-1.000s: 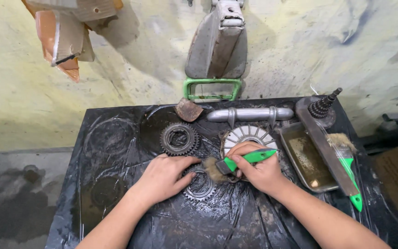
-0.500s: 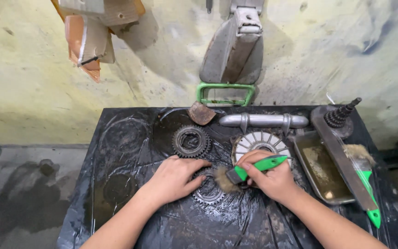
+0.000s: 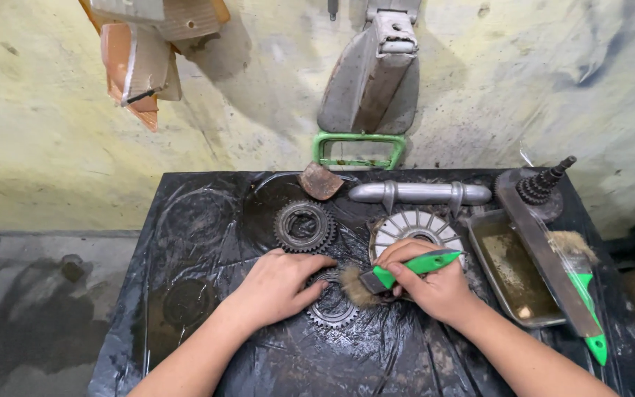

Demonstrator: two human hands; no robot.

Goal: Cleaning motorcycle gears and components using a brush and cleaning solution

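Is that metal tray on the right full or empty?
Neither. The metal tray holds a shallow pool of murky brownish liquid, and its walls rise clear above it. A flat metal bar lies across its far edge.

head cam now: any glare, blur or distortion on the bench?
Head view: sharp, no motion blur on the left hand or right hand; wet glare streaks across the black sheet; soft shadows behind the wall-hung parts; slight wide-angle bowing at the edges.

Left half of surface (image 3: 185, 220): open, room to pass | behind hands: stacked gear (image 3: 304, 226), finned disc (image 3: 418, 228) and metal tube (image 3: 420, 193) crowd the back | right: tray (image 3: 495, 228), long bar (image 3: 545, 257) and spare brush (image 3: 578, 283) block that side | near edge: arms occupy it
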